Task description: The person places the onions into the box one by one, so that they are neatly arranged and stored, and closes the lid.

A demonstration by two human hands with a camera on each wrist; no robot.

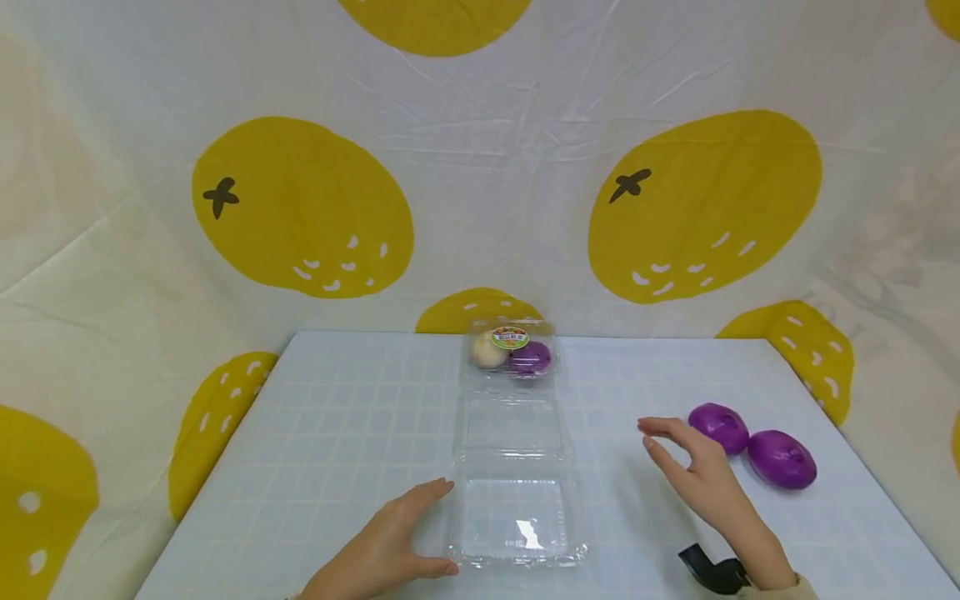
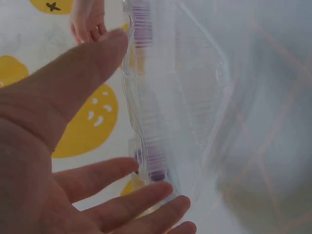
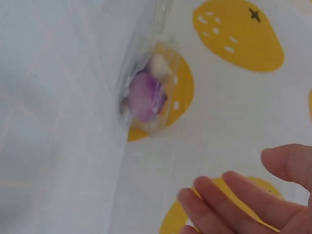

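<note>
An unfolded clear plastic clamshell box lies on the table, its lid half flat behind it. At its left side my left hand rests with thumb and fingers spread, fingertips right at the rim. The left wrist view shows the same hand beside the clear wall. My right hand hovers right of the box, fingers loosely curved, nothing between them. Close past that hand sit two glossy purple onion-like vegetables, one nearer it and one farther right.
Behind the lid, a closed clear box with a bright label holds a cream round item and a purple one. A fabric backdrop printed with yellow fruit surrounds the pale table.
</note>
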